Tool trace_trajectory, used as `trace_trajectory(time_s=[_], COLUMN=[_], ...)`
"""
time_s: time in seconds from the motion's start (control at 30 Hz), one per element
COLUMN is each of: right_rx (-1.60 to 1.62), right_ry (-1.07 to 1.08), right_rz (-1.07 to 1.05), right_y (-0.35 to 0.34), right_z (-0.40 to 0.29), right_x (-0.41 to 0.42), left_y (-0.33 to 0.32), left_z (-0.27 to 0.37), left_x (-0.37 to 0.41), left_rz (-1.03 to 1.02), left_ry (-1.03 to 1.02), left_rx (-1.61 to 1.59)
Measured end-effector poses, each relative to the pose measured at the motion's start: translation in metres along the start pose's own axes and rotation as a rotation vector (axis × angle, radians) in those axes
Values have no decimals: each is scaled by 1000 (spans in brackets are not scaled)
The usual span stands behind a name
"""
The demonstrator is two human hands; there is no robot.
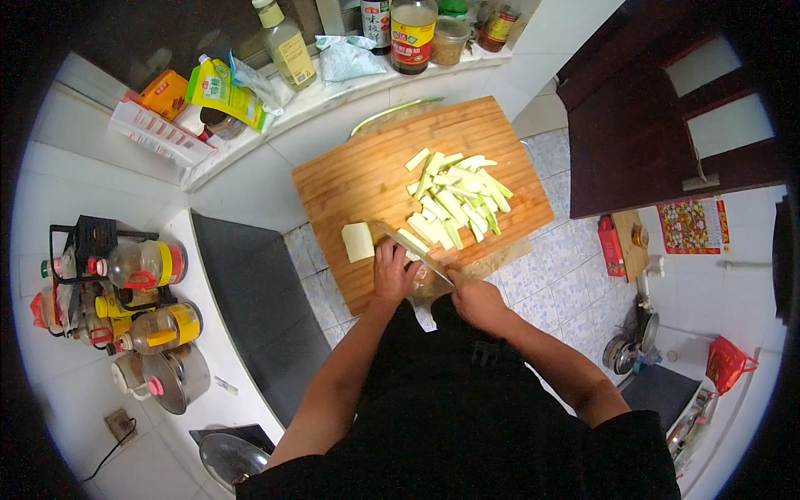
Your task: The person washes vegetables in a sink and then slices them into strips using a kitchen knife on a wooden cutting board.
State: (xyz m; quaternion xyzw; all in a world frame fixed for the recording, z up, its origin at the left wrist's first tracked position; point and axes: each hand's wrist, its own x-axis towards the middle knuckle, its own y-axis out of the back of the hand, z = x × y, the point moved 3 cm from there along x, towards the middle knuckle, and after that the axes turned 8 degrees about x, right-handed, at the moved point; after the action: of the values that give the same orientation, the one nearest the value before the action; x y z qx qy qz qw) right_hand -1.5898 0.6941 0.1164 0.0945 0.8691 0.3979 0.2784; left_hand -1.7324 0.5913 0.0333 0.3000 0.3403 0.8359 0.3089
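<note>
My right hand [478, 301] grips the handle of a kitchen knife [417, 251], whose blade points up and left over a wooden cutting board [350, 169]. Just left of the blade, my left hand [394, 274] presses its fingertips on a pale green vegetable piece [411, 255], mostly hidden by fingers and blade. A short block of the same vegetable [358, 242], possibly zucchini, lies on the board left of that hand. To the right of the blade, a loose pile of cut vegetable sticks [459, 197] spreads over the board.
Behind the board, a marble ledge [244, 140] bears a soy sauce bottle [412, 37], a glass bottle [287, 50] and seasoning packets [228, 94]. Oil bottles [150, 264] and a glass-lidded pot [177, 378] stand on the left counter. A dark door [631, 137] stands at right.
</note>
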Motion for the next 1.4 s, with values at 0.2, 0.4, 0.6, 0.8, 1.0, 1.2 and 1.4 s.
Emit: trace_trajectory(time_s=[0.2, 0.4, 0.6, 0.8, 1.0, 1.2, 1.4], right_rx=[44, -9, -1, 83, 70, 30, 63], right_ry=[71, 7, 0, 69, 64, -14, -16], right_rz=[65, -36, -60, 82, -1, -90, -61], right_y=[-5, 21, 9, -15, 11, 16, 3], right_z=[12, -9, -2, 13, -3, -3, -4], right_x=[18, -12, -12, 15, -3, -13, 2], left_y=[0, -1, -3, -4, -4, -5, -6], left_z=[-2, -2, -3, -4, -6, -5, -6], left_x=[-1, -5, -6, -5, -7, -6, -6], left_rz=[8, 45, -5, 9, 60, 26, 22], left_ry=[-13, 14, 19, 1, 27, 14, 37], left_rx=[-63, -22, 6, 4, -4, -6, -1])
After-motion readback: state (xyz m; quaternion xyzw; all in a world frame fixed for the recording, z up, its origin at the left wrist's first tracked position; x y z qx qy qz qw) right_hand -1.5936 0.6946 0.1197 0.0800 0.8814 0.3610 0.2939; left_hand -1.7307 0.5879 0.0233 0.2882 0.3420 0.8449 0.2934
